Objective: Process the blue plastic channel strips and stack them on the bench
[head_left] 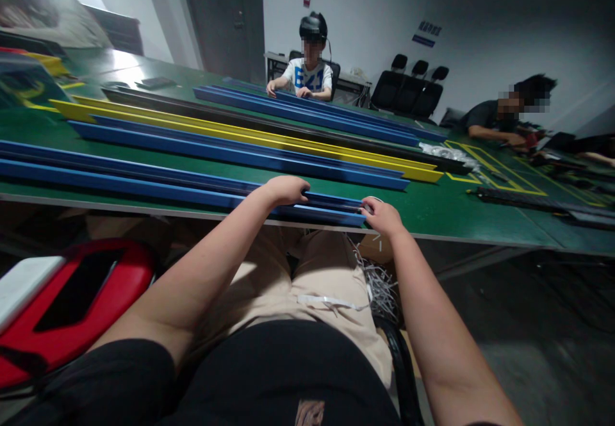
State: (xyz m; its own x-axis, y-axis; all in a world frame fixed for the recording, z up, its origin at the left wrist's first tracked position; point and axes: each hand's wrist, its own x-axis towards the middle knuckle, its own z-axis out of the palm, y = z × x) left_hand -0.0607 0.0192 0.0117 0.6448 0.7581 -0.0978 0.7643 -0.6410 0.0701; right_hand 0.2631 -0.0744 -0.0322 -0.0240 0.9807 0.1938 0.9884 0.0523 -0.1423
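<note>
A long blue channel-shaped profile (211,196) lies along the near edge of the green table, with a dark strip running inside it. My left hand (287,190) is closed over the profile right of its middle, fingertips curled down into the channel. At the profile's right end my right hand (383,216) is closed, thumb and fingers pinched together. Something small and greyish shows at those fingertips, and a pale curved edge peeks out behind the hand; I cannot make out either one.
Beyond lie another blue profile (240,155), a yellow profile (269,139), a black one (225,120) and more blue ones (307,112). Clear plastic bags (444,154) sit to the right. Several people work around the green table (461,221). A red chair (110,272) stands at my left.
</note>
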